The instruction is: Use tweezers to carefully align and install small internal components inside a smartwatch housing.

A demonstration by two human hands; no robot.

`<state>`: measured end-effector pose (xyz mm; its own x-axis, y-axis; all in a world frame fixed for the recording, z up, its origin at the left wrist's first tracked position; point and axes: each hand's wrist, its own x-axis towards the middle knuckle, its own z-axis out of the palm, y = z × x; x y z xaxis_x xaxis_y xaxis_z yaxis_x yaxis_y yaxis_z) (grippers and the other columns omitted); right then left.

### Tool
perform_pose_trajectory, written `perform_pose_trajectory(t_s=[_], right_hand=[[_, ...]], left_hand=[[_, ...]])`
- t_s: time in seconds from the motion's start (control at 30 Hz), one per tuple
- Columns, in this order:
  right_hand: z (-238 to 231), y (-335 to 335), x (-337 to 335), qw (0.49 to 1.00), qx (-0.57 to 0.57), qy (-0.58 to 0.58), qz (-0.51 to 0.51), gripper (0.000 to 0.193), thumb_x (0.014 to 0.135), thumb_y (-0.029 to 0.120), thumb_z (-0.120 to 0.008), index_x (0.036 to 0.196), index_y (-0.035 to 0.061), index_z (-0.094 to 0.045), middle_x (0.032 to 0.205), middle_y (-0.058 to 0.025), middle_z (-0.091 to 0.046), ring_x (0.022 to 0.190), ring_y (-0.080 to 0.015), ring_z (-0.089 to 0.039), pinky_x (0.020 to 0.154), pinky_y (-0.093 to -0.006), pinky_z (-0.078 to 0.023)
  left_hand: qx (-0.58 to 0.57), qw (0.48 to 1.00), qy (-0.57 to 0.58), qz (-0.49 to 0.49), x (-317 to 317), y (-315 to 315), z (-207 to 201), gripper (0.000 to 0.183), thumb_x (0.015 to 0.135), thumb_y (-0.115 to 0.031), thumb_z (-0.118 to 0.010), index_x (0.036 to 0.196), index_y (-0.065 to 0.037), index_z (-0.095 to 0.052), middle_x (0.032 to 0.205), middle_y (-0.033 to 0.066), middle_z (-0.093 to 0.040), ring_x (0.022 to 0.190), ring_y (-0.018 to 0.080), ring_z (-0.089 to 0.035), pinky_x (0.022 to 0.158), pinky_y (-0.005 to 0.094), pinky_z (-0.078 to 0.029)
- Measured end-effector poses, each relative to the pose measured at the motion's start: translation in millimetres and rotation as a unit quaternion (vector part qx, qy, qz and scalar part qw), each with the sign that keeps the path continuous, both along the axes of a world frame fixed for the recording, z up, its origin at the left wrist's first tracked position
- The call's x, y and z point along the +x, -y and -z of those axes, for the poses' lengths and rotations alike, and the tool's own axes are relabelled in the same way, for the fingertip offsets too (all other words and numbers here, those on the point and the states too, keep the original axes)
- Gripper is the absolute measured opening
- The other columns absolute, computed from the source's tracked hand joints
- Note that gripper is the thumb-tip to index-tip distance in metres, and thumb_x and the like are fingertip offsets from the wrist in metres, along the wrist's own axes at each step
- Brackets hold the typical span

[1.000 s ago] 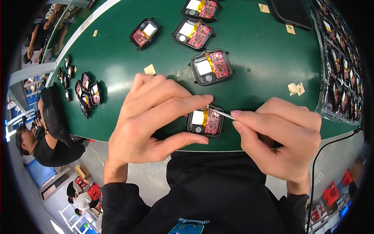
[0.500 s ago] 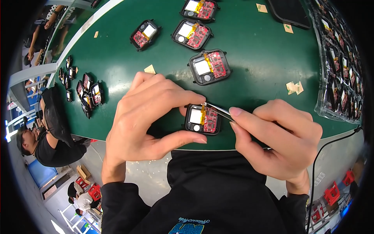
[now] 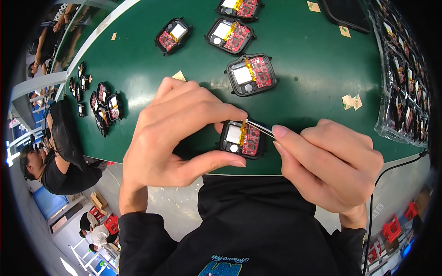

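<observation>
My left hand (image 3: 179, 133) grips a small black open case (image 3: 242, 139) between thumb and fingers, just above the near edge of the green table (image 3: 304, 60). Inside the case I see a red circuit board, a silver cell and an orange flex strip. Metal tweezers (image 3: 259, 128) are pinched in my right hand (image 3: 329, 165), and their tip touches the orange strip at the case's top edge.
Three more open cases lie further out: one (image 3: 251, 75) just beyond my hands, two (image 3: 230, 35) (image 3: 173, 35) behind it. A row of small modules (image 3: 102, 108) sits at the left edge, a clear parts tray (image 3: 405, 87) at the right. Other people work below, left.
My left hand has lifted and turned the case so its inside faces me more fully. The tweezers' tip stays at the orange strip while both hands shift slightly.
</observation>
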<state>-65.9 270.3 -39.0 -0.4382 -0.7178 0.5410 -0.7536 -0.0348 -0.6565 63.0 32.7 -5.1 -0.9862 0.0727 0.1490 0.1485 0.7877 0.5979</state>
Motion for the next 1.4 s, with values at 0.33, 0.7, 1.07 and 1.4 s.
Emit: perform_pose_trajectory(t_s=[0.33,0.7,1.07,1.4], right_hand=[[-4,-3,-9,0.996,0.028,0.077,-0.038,0.029,0.072,-0.012,-0.084,0.099,-0.0011,-0.086,0.07,-0.0035,-0.065,0.051,-0.0114,-0.056,0.044,-0.026,-0.037],[-3,-2,-10,0.995,0.037,0.082,-0.037,0.027,0.072,-0.01,-0.083,0.097,-0.0007,-0.086,0.068,-0.0029,-0.064,0.05,-0.0099,-0.054,0.044,-0.0256,-0.036],[3,-5,-6,0.997,0.011,0.067,-0.042,0.029,0.07,-0.012,-0.082,0.096,-0.0014,-0.085,0.068,-0.0025,-0.065,0.049,-0.0113,-0.058,0.043,-0.0246,-0.039],[5,-3,-5,0.998,-0.007,0.054,-0.043,0.03,0.071,-0.013,-0.082,0.099,-0.0027,-0.085,0.068,-0.0029,-0.065,0.049,-0.0121,-0.056,0.044,-0.0267,-0.04]], left_hand=[[0.046,0.997,-0.007,0.062,-3,16,8,0.068,0.07,-0.057,-0.093,0.106,-0.001,-0.084,0.093,0.0093,-0.08,0.079,0.0234,-0.069,0.081,0.038,-0.038],[0.014,0.997,-0.009,0.075,-6,12,6,0.064,0.071,-0.057,-0.092,0.103,-0.003,-0.083,0.089,0.0072,-0.079,0.076,0.0228,-0.066,0.079,0.0389,-0.038],[-0.001,0.996,-0.018,0.09,-9,12,3,0.061,0.071,-0.054,-0.093,0.101,-0.002,-0.082,0.089,0.0074,-0.081,0.075,0.0227,-0.067,0.078,0.0391,-0.039],[0.011,0.997,-0.007,0.078,-8,14,3,0.058,0.071,-0.047,-0.097,0.105,-0.002,-0.083,0.092,0.0075,-0.082,0.078,0.0219,-0.069,0.081,0.0387,-0.041]])
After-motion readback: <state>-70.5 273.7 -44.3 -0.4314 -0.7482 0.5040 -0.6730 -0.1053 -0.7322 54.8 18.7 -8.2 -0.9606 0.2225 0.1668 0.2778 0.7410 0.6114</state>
